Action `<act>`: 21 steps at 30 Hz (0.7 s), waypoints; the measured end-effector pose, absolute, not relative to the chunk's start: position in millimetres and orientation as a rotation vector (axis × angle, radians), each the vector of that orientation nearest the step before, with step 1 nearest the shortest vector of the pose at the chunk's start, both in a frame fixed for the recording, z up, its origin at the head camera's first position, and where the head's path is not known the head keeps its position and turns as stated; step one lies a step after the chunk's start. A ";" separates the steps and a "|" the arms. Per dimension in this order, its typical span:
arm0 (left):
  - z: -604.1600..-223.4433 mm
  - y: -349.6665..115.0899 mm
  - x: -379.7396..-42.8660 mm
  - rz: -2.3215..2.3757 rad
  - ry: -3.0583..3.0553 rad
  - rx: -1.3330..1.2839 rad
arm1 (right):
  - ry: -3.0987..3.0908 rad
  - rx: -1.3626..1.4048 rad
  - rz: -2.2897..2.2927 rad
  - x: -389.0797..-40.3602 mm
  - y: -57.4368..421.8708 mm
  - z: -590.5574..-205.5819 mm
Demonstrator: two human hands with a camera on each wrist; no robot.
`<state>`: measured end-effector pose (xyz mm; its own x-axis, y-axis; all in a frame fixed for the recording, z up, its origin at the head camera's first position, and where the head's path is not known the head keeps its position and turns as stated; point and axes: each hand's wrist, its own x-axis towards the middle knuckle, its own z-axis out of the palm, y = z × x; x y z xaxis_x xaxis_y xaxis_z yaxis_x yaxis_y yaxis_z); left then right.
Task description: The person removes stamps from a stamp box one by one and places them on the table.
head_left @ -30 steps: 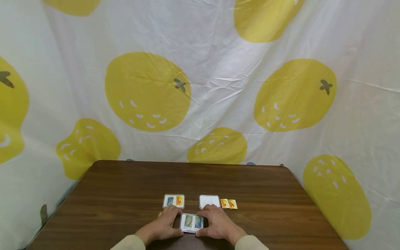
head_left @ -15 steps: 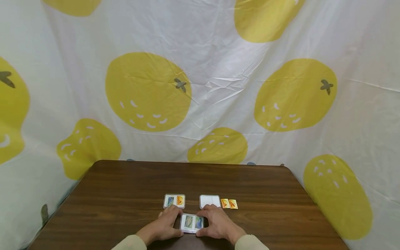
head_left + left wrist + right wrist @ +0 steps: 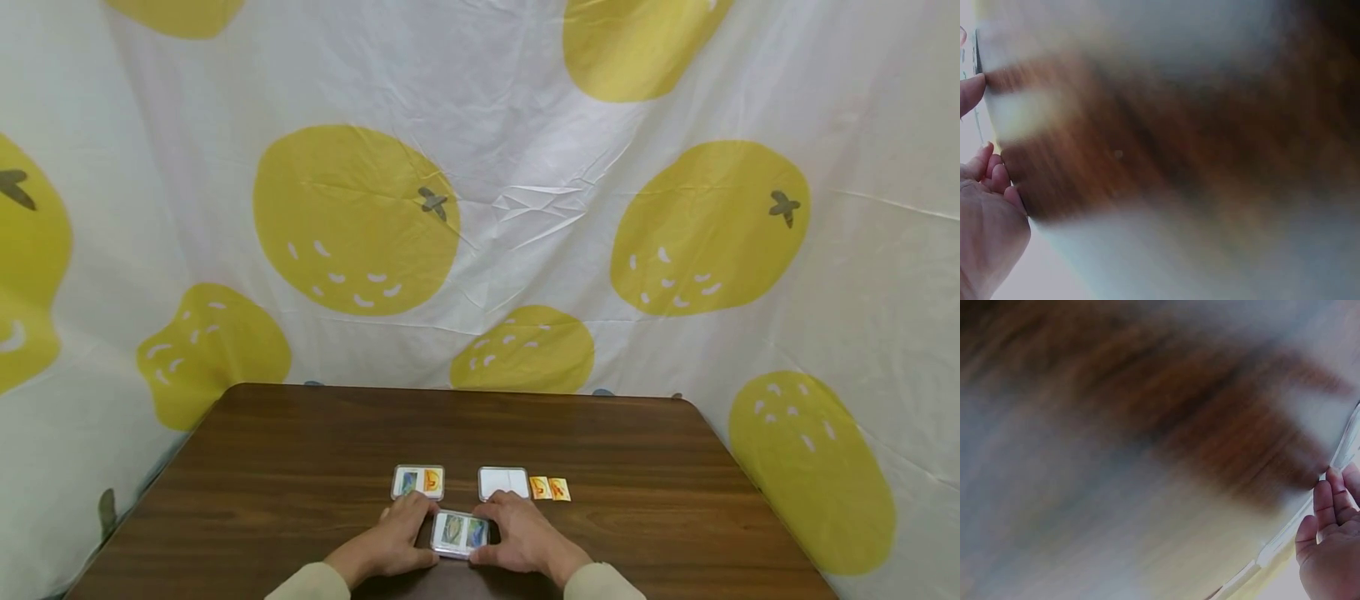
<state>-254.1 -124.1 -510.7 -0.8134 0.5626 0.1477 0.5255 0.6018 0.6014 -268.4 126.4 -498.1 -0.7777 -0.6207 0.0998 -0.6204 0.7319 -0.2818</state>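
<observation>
A small clear case (image 3: 460, 533) with two picture cards in it lies near the front of the brown table (image 3: 300, 450). My left hand (image 3: 395, 542) grips its left edge and my right hand (image 3: 519, 537) grips its right edge, fingers curled round the sides. In the left wrist view my left hand (image 3: 985, 206) shows beside a blurred edge of the case. The right wrist view is blurred too; my right hand's fingers (image 3: 1329, 506) touch the case's clear rim (image 3: 1310, 525).
Behind the hands lie a second case with two picture cards (image 3: 417, 482), a white empty case (image 3: 503, 482) and two loose orange cards (image 3: 549, 489). A white cloth with yellow fruit prints (image 3: 480, 208) hangs behind and beside the table.
The case between my hands has lifted or tilted slightly; both hands stay on its edges. Nothing else has moved.
</observation>
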 end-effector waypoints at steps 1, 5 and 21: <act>-510.6 -124.1 -254.0 1.015 2.758 0.938 | 2.921 -1.044 -0.476 -268.1 126.4 -497.3; -512.1 -124.1 -255.0 1.007 2.765 0.918 | 2.922 -1.046 -0.471 -267.5 126.3 -496.2; -517.1 -125.7 -258.0 1.011 2.798 0.921 | 2.916 -1.029 -0.536 -268.1 132.4 -495.0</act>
<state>-258.0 -125.7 -517.1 -0.8248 0.5400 0.1675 0.5224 0.6146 0.5910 -268.1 132.4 -495.0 -0.7849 -0.6099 0.1094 -0.6089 0.7266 -0.3183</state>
